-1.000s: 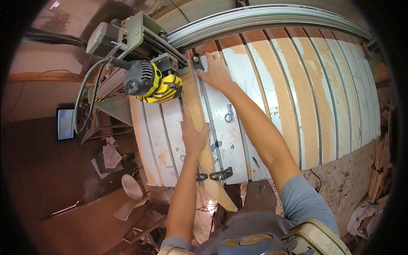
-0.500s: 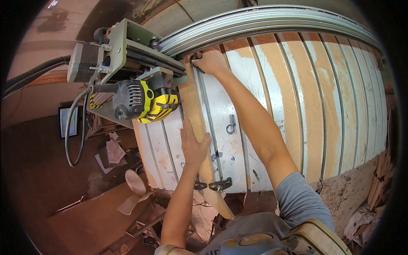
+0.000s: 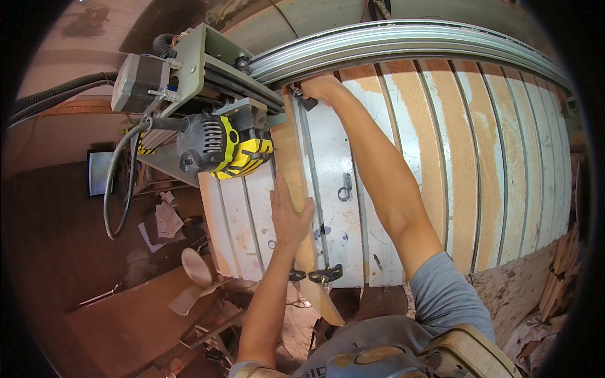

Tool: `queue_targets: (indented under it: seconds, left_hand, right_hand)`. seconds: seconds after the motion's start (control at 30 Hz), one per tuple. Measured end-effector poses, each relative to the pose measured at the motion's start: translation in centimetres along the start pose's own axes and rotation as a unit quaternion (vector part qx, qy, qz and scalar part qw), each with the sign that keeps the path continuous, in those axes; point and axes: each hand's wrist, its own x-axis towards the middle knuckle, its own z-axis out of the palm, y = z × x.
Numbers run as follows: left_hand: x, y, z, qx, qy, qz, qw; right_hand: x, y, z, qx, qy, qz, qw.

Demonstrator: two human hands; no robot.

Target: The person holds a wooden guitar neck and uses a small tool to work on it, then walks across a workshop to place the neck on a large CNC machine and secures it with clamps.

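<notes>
A long, narrow wooden board [image 3: 290, 151] lies lengthwise on the slotted machine bed, its near end jutting past the bed's front edge. My left hand [image 3: 292, 217] rests flat across it, fingers stretched along the left side and thumb spread to the right. At the far end, beneath the metal beam, my right hand [image 3: 320, 88] is closed around part of a black clamp [image 3: 307, 101]; its fingertips are mostly hidden. Near the front edge sits another black clamp [image 3: 326, 274] beside the board, with a dark clamp part [image 3: 297, 275] partly covered at the board's left.
A yellow-and-black router spindle [image 3: 230, 148] hangs just left of the board on its gantry. The aluminium beam [image 3: 409, 47] crosses behind. Slotted bed [image 3: 454, 157] extends rightward. A grey cable [image 3: 116, 183] loops at left, above a fan [image 3: 196, 268] on the floor side.
My right hand has shifted slightly, its wrist bending, and more of the black clamp now shows beneath it. The left hand stays on the board. The whole view has tilted a little.
</notes>
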Motion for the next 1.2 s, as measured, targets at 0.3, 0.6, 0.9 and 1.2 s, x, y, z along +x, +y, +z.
queue_targets:
  seconds: [0.3, 0.6, 0.9, 1.2]
  left_hand:
    - [0.0, -0.1, 0.1, 0.011, 0.0, 0.007, 1.0]
    - [0.3, 0.3, -0.1, 0.003, -0.013, 0.014, 1.0]
    - [0.2, -0.1, 0.0, 0.026, -0.004, 0.015, 1.0]
    - [0.3, 0.1, -0.1, 0.007, -0.011, 0.006, 1.0]
  right_hand:
    - [0.8, 0.6, 1.1, 0.06, 0.085, -0.066, 0.992]
    - [3.1, 2.3, 1.4, 0.076, 0.231, -0.129, 0.961]
    - [1.4, -1.4, 2.6, -0.086, 0.187, -0.062, 0.977]
    - [2.0, -2.2, 1.9, -0.105, 0.169, -0.07, 0.978]
